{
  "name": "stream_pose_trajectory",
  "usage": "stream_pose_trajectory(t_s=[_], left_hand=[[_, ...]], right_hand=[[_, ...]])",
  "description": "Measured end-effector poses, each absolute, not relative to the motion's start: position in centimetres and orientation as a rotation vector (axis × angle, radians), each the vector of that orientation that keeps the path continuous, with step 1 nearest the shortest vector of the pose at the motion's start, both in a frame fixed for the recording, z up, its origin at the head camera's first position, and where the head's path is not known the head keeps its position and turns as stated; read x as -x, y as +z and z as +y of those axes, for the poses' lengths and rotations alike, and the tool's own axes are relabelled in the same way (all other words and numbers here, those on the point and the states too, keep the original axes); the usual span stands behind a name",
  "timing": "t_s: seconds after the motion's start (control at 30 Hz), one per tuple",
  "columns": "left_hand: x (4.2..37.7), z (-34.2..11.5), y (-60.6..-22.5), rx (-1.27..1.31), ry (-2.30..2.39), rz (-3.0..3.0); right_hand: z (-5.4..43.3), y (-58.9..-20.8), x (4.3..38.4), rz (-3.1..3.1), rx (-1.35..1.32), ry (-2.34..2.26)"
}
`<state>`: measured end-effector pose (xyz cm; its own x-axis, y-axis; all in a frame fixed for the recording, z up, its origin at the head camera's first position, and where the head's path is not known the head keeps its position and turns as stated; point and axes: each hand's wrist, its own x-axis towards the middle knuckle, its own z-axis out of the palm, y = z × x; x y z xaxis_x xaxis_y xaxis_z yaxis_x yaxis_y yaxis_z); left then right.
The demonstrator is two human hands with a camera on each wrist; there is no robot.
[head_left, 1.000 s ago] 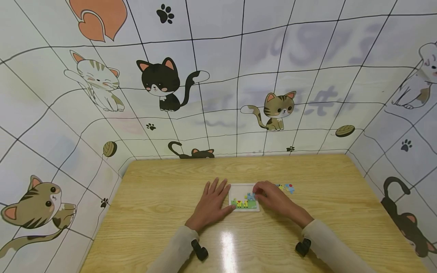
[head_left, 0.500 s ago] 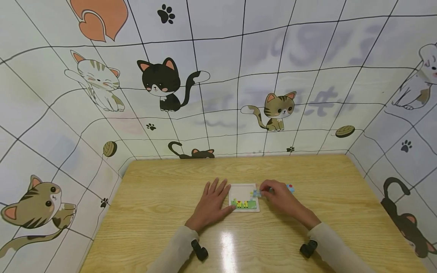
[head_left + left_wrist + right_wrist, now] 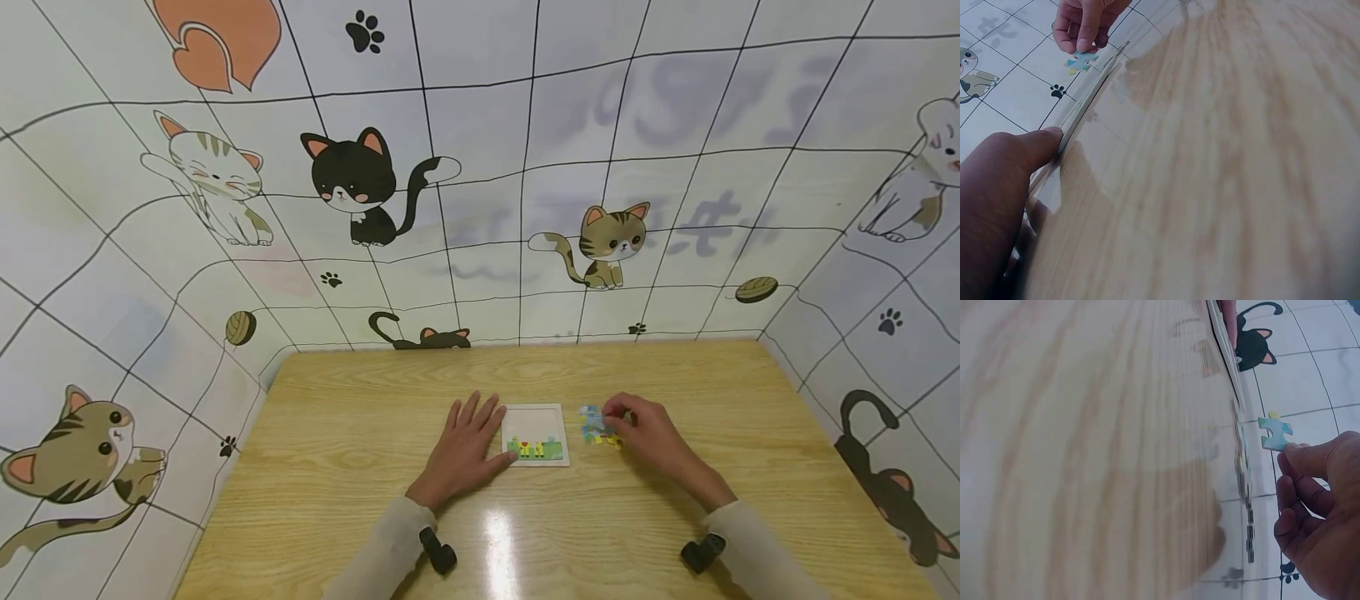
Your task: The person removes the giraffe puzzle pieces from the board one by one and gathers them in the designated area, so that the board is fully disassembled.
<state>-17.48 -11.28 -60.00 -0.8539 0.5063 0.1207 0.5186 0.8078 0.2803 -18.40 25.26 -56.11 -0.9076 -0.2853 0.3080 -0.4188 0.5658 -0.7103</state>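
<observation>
A white-framed jigsaw tray (image 3: 531, 406) lies on the table, with green and yellow pieces (image 3: 536, 451) fitted along its bottom. Spread straight, the fingers of my left hand (image 3: 463, 450) rest at the tray's left side, the thumb on its lower left corner. My right hand (image 3: 651, 435) pinches a light blue jigsaw piece (image 3: 1275, 432) between thumb and fingertips, raised above the table. Under and beside that hand lie several loose jigsaw pieces (image 3: 594, 422) in blue and yellow, partly hidden by the fingers. The held piece (image 3: 1081, 61) also shows in the left wrist view.
The wooden table (image 3: 360, 408) meets a back wall (image 3: 487, 208) and side walls printed with cartoon cats and grid lines. Both wrists wear small black cameras, such as the right one (image 3: 702, 553).
My right hand has moved right, from over the tray to over the loose pieces, taking the blue jigsaw piece off the tray. The left hand has stayed in place.
</observation>
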Motion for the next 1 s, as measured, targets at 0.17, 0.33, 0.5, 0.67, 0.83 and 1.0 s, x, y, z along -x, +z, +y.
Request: stream_pose_trajectory(t_s=[0.17,0.33,0.5,0.67,0.83,1.0], left_hand=[[17.5,-11.3,-60.1,0.835,-0.468,-2.954],[17.4,-11.3,-60.0,0.833,-0.467,-2.963],[17.4,-11.3,-60.0,0.833,-0.462,-2.961],[17.5,-11.3,-60.1,0.832,-0.444,-2.957],[17.5,-11.3,-60.2,0.842,-0.455,-2.95],[17.5,-11.3,-60.1,0.846,-0.459,-2.955]], right_hand=[[26.4,-56.5,18.3,-2.58,-0.59,1.234],[27.6,-56.5,18.0,-2.579,-0.57,1.231],[28.6,-56.4,17.7,-2.585,-0.519,1.212],[29.4,-56.2,17.4,-2.585,-0.487,1.192],[30.2,-56.3,17.2,-2.606,-0.45,1.171],[30.9,-56.4,17.0,-2.64,-0.421,1.157]])
